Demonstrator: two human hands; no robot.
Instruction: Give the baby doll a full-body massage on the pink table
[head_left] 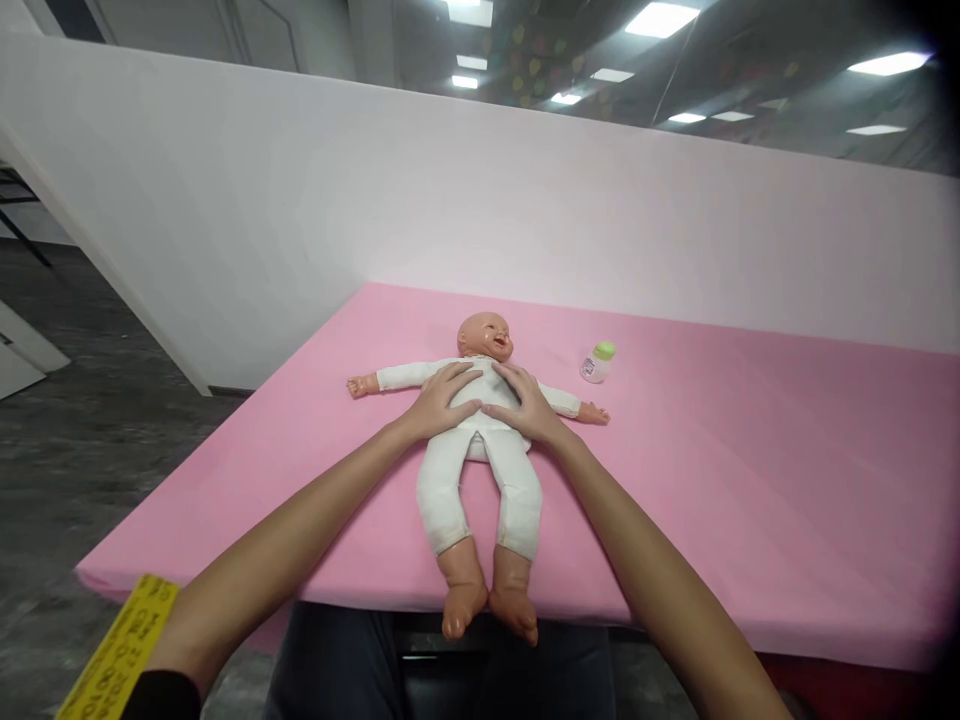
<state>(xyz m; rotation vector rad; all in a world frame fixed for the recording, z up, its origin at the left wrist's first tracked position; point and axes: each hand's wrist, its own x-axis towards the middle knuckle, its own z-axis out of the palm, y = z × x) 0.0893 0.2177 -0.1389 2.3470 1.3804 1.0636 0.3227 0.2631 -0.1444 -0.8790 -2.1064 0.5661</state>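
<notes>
A baby doll (480,480) with a white cloth body lies on its back, head away from me and arms spread wide. Its bare feet reach past the table's front edge. My left hand (444,402) lies flat on the left side of the doll's belly, fingers spread. On the right side, my right hand (529,402) rests the same way, its fingers apart on the chest. The two thumbs nearly meet at the middle of the torso. To the right of the doll's head lies a small baby bottle (598,363) with a green cap, apart from both hands.
The pink-covered table (720,480) stretches far to the right. A white partition (480,190) rises along its far side, with glass above it. Dark flooring (97,440) shows at the left. My legs (330,660) are under the front edge.
</notes>
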